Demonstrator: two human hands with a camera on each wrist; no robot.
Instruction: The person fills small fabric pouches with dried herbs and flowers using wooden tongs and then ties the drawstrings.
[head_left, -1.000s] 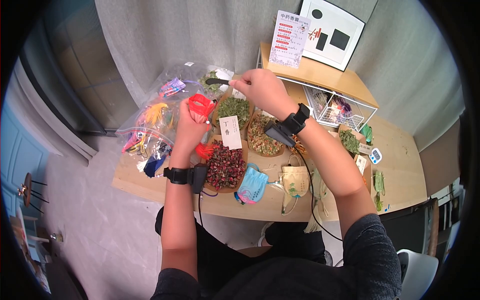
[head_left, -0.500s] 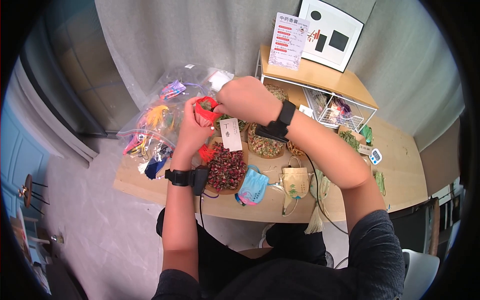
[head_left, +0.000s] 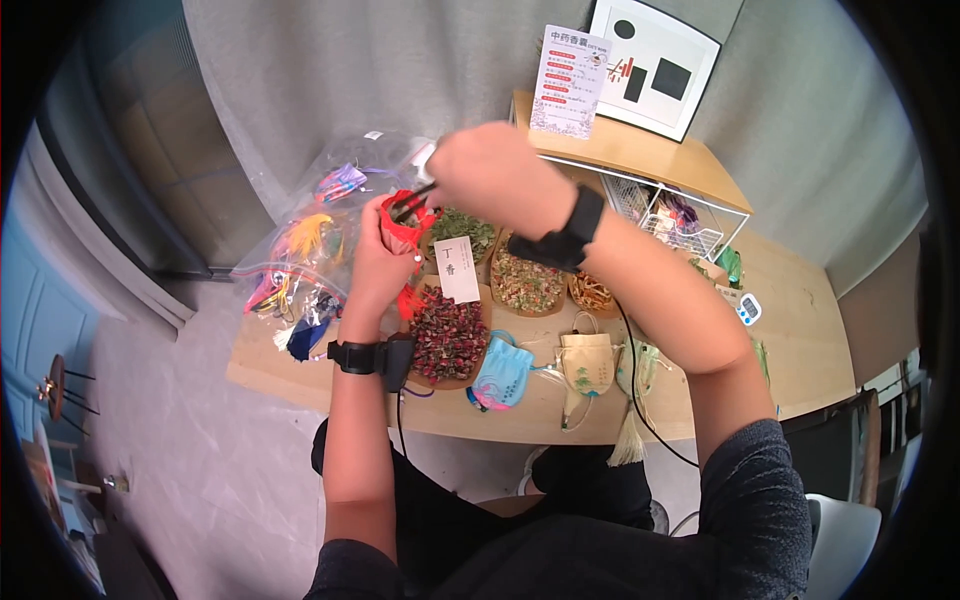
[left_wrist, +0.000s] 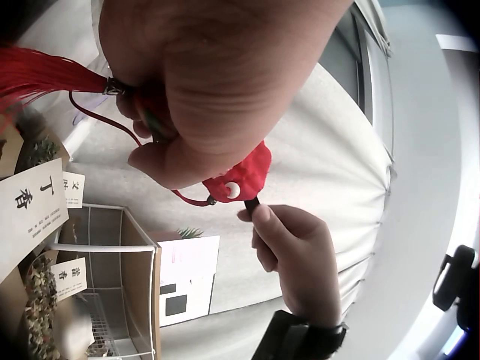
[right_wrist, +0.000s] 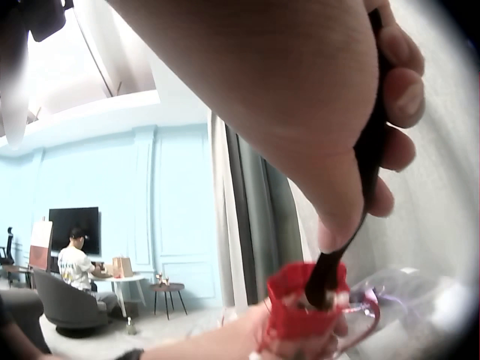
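My left hand (head_left: 378,262) grips a small red drawstring pouch (head_left: 400,236) with its mouth facing up; a red tassel (head_left: 411,301) hangs below the hand. Above and to the right, my right hand (head_left: 500,178) holds a slim black tool (head_left: 414,203) that slants down into the pouch. The right wrist view shows fingers curled along the tool's dark handle (right_wrist: 369,154) and its broad tip inside the red rim (right_wrist: 279,287). Its tip is partly hidden by the cloth. Rosebuds (head_left: 447,338) lie in a tray beneath, with a white label card (head_left: 459,270) above them.
Behind the label are green dried leaves (head_left: 462,238); mixed dried flowers (head_left: 527,275) fill another tray. A blue pouch (head_left: 502,375) and a beige pouch (head_left: 586,364) lie near the front edge. Plastic bags of tassels (head_left: 312,235) cover the left side. A shelf (head_left: 690,180) stands behind.
My right hand came from farther back to the red pouch, lowering the black tool to its mouth. Since half a second ago the hand has risen slightly, exposing the tool. My left hand stays nearly still.
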